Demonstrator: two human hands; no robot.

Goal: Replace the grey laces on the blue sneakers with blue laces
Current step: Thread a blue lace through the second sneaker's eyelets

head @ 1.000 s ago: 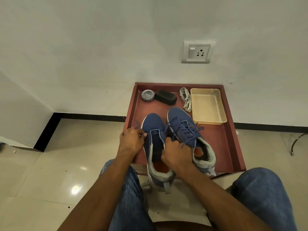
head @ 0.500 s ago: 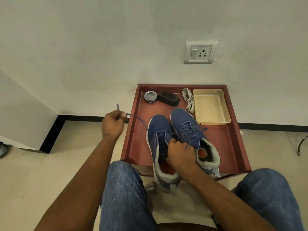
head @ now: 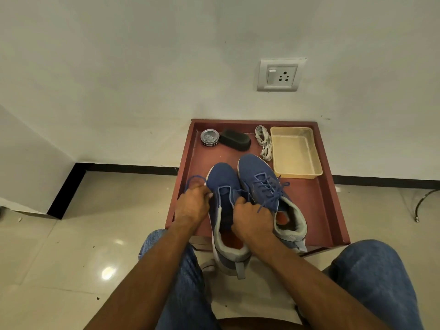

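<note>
Two blue sneakers lie toe-away on a red-brown tray table (head: pixel 316 201). The right sneaker (head: pixel 259 172) carries a tied blue lace. The left sneaker (head: pixel 222 182) is only partly laced and its heel hangs over the tray's near edge. My left hand (head: pixel 192 206) pinches a blue lace (head: pixel 194 179) at the shoe's left side, a loop arching above the fingers. My right hand (head: pixel 252 220) grips the shoe at its tongue and right eyelets. A bundle of grey laces (head: pixel 263 141) lies at the back of the tray.
At the tray's back left sit a round polish tin (head: pixel 209 137) and a black shoe brush (head: pixel 235 140); a cream plastic basket (head: pixel 295 152) stands at the back right. My knees in jeans flank the tray's near edge. A white wall with a socket (head: pixel 281 75) is behind.
My left hand, stretched out left and pulling the blue lace taut half a second ago, has come back beside the left sneaker, and the lace now loops slack. The right hand stays on the shoe.
</note>
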